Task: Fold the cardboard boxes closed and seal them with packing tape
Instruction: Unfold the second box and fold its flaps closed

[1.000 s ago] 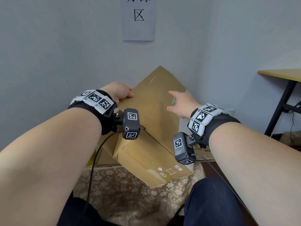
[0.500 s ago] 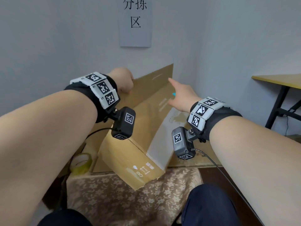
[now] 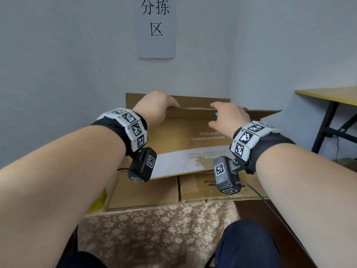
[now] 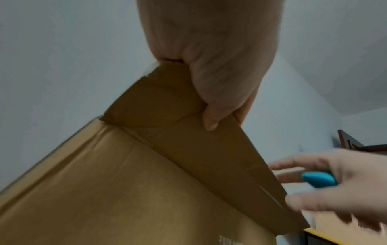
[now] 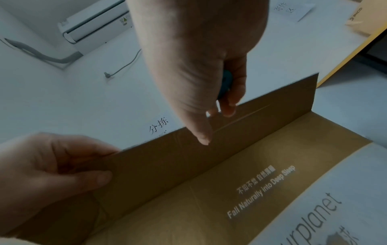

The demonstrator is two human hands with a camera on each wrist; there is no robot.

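Box (image 3: pixel 183 132) with "atourplanet" lettering

Pale grey walls (image 3: pixel 58 55), paper sign (image 3: pixel 156 28) up high. Yellow table (image 3: pixel 326 94), black legs, at right. Flowery cloth (image 3: pixel 154 229) below.

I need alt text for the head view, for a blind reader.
The left hand grips the top flap of a brown cardboard box; the right hand, with a blue object in its fingers, is at the same edge. The box stands on other cartons on a floral cloth, below a paper sign.
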